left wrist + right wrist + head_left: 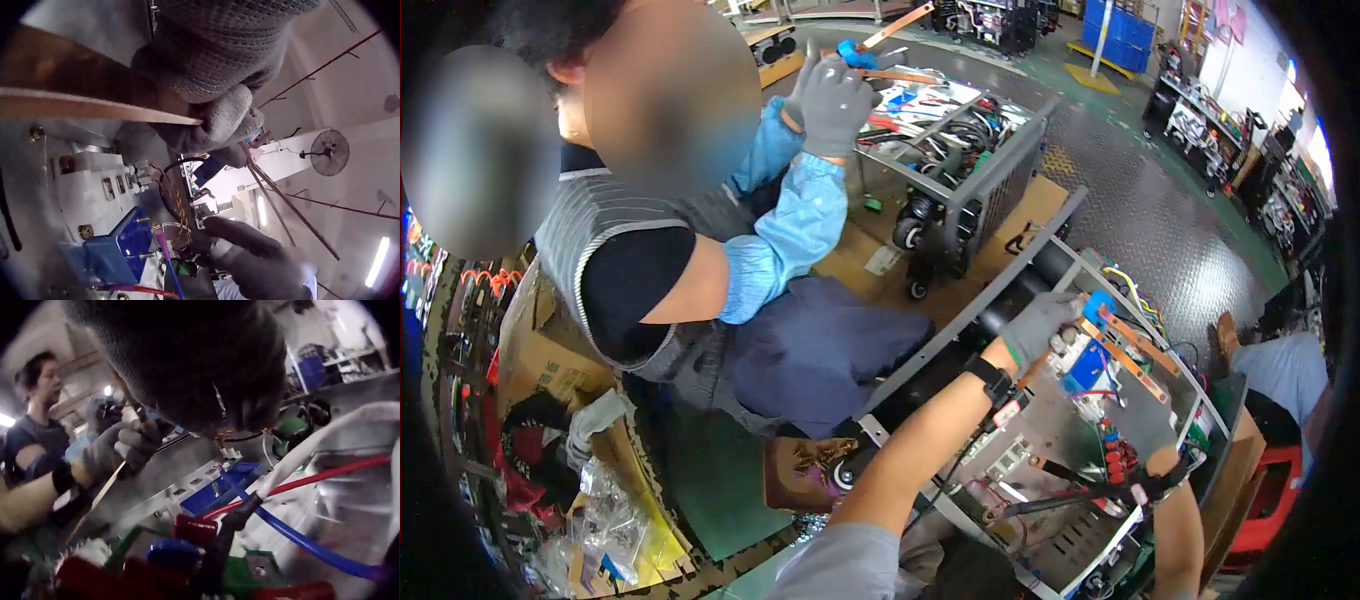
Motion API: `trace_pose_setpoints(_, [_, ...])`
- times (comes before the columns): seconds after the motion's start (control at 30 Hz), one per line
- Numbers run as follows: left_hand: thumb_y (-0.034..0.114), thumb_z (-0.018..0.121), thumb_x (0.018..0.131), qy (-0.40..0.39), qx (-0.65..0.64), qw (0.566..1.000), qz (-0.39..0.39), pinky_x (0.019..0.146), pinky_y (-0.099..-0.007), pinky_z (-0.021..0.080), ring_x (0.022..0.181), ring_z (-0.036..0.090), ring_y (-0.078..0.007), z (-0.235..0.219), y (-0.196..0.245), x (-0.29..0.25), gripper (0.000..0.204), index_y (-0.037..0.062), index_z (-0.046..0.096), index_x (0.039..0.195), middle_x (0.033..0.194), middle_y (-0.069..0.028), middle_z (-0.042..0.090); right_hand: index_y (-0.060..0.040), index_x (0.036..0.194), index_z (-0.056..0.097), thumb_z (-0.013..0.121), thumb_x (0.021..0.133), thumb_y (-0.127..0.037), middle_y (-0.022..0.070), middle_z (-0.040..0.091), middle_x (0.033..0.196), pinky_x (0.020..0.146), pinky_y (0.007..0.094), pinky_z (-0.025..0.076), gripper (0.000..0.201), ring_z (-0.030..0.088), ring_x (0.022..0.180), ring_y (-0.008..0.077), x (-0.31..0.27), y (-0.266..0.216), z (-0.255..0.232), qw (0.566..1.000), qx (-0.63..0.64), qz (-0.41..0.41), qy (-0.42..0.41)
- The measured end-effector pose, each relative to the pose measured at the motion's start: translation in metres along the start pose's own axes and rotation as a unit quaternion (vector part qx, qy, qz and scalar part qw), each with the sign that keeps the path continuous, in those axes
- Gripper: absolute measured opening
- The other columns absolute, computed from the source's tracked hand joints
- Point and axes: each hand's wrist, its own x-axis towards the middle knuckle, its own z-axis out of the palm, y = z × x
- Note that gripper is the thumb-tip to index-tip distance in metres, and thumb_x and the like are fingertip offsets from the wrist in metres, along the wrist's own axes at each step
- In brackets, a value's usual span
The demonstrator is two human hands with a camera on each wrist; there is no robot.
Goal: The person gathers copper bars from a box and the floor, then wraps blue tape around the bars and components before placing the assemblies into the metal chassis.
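Note:
My gloved left hand grips a copper busbar over the open metal cabinet. The flat bar runs back past my fingers toward the wrist. Beyond my fingers, a blue block is set among the copper strips, which slant down to the right. My gloved right hand is just below the far ends of those strips. In the left wrist view, that right hand has extended fingers and shows apart from the copper. Under the hands are a blue component and wiring.
Across from me, a person in blue sleeves lifts a similar blue block with copper strips. A second wheeled cabinet stands behind. Red terminals line the cabinet's right side. At lower left lies cardboard with plastic bags.

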Motion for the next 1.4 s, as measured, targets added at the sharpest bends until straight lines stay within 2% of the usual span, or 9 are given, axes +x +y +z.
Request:
trace_pose_setpoints(0.07, [0.016, 0.051, 0.095, 0.003, 0.001, 1.0, -0.01, 0.044, -0.0149, 0.033, 0.055, 0.044, -0.001, -0.001, -0.003, 0.002, 0.031, 0.0011, 0.058, 0.121, 0.08, 0.0029, 0.058, -0.0107, 0.098, 0.069, 0.066, 0.079, -0.018, 0.0123, 0.067, 0.092, 0.072, 0.0413, 0.051, 0.02, 0.064, 0.083, 0.0305, -0.001, -0.029, -0.017, 0.985, 0.088, 0.125, -0.082])
trace_pose_setpoints(0.17, [0.016, 0.05, 0.096, -0.013, -0.021, 1.0, -0.009, 0.043, -0.0139, 0.032, 0.055, 0.045, -0.0007, -0.007, -0.008, 0.008, 0.03, 0.0001, 0.057, 0.12, 0.08, 0.002, 0.057, -0.0115, 0.1, 0.068, 0.065, 0.077, -0.015, 0.0125, 0.065, 0.088, 0.071, 0.0419, 0.05, 0.023, 0.063, 0.08, 0.0304, -0.011, -0.018, -0.011, 0.99, 0.076, 0.079, -0.092])
trace_pose_setpoints(0.2, [0.015, 0.05, 0.096, -0.014, -0.023, 1.0, -0.008, 0.043, -0.0139, 0.032, 0.055, 0.045, -0.001, -0.007, -0.009, 0.007, 0.03, 0.0, 0.057, 0.121, 0.08, 0.0017, 0.057, -0.0106, 0.101, 0.066, 0.065, 0.076, -0.014, 0.0131, 0.063, 0.084, 0.07, 0.0446, 0.049, 0.025, 0.062, 0.077, 0.0316, -0.016, -0.014, -0.008, 0.995, 0.088, 0.027, -0.043])
trace_pose_setpoints(0.53, [0.017, 0.05, 0.096, -0.017, -0.011, 1.0, -0.006, 0.042, -0.0154, 0.033, 0.054, 0.044, -0.0024, -0.005, -0.006, 0.007, 0.028, 0.0016, 0.057, 0.118, 0.079, 0.0009, 0.057, -0.009, 0.093, 0.064, 0.063, 0.078, -0.017, 0.0142, 0.065, 0.087, 0.076, 0.0444, 0.05, 0.018, 0.063, 0.086, 0.0339, 0.005, -0.021, 0.001, 0.982, -0.029, 0.133, -0.134])
trace_pose_setpoints(0.63, [0.017, 0.05, 0.096, -0.019, -0.003, 1.0, -0.005, 0.042, -0.0157, 0.033, 0.053, 0.045, -0.0026, -0.007, -0.007, 0.007, 0.028, 0.0023, 0.058, 0.118, 0.077, 0.0011, 0.057, -0.0099, 0.096, 0.065, 0.063, 0.078, -0.018, 0.0132, 0.065, 0.087, 0.077, 0.0434, 0.05, 0.02, 0.063, 0.086, 0.0329, -0.006, -0.004, 0.01, 0.994, 0.056, 0.084, -0.036])
trace_pose_setpoints(0.73, [0.018, 0.05, 0.096, -0.023, 0.01, 1.0, 0.002, 0.042, -0.0157, 0.033, 0.052, 0.044, -0.0025, -0.01, -0.012, 0.012, 0.028, 0.0026, 0.058, 0.118, 0.076, 0.0015, 0.056, -0.0095, 0.096, 0.066, 0.065, 0.078, -0.02, 0.013, 0.065, 0.09, 0.077, 0.0428, 0.05, 0.02, 0.063, 0.087, 0.0325, -0.001, -0.012, 0.0, 0.989, 0.081, 0.109, -0.049])
trace_pose_setpoints(0.83, [0.018, 0.05, 0.097, -0.026, 0.017, 1.0, 0.0, 0.042, -0.0157, 0.033, 0.052, 0.044, -0.0024, -0.013, -0.015, 0.015, 0.027, 0.0027, 0.059, 0.117, 0.076, 0.0019, 0.056, -0.0092, 0.095, 0.067, 0.066, 0.078, -0.021, 0.0128, 0.066, 0.092, 0.078, 0.0428, 0.05, 0.021, 0.063, 0.089, 0.0324, 0.011, -0.036, -0.024, 0.978, 0.056, 0.151, -0.136])
trace_pose_setpoints(1.23, [0.02, 0.05, 0.097, -0.024, 0.01, 1.0, 0.008, 0.044, -0.0157, 0.033, 0.054, 0.044, -0.0016, -0.009, -0.009, 0.008, 0.027, 0.0032, 0.062, 0.115, 0.073, 0.0037, 0.055, -0.0092, 0.099, 0.066, 0.066, 0.078, -0.022, 0.0149, 0.065, 0.094, 0.082, 0.0441, 0.049, 0.025, 0.062, 0.092, 0.0334, 0.011, -0.037, -0.024, 0.98, 0.064, 0.13, -0.137])
trace_pose_setpoints(1.4, [0.023, 0.051, 0.097, -0.032, 0.025, 0.999, 0.005, 0.045, -0.015, 0.033, 0.055, 0.044, -0.0014, -0.008, -0.004, 0.005, 0.026, 0.0046, 0.063, 0.11, 0.075, 0.0044, 0.055, -0.0085, 0.102, 0.064, 0.067, 0.077, -0.023, 0.0158, 0.062, 0.096, 0.079, 0.0447, 0.049, 0.029, 0.061, 0.09, 0.0337, 0.002, -0.032, -0.025, 0.992, 0.037, 0.063, -0.101])
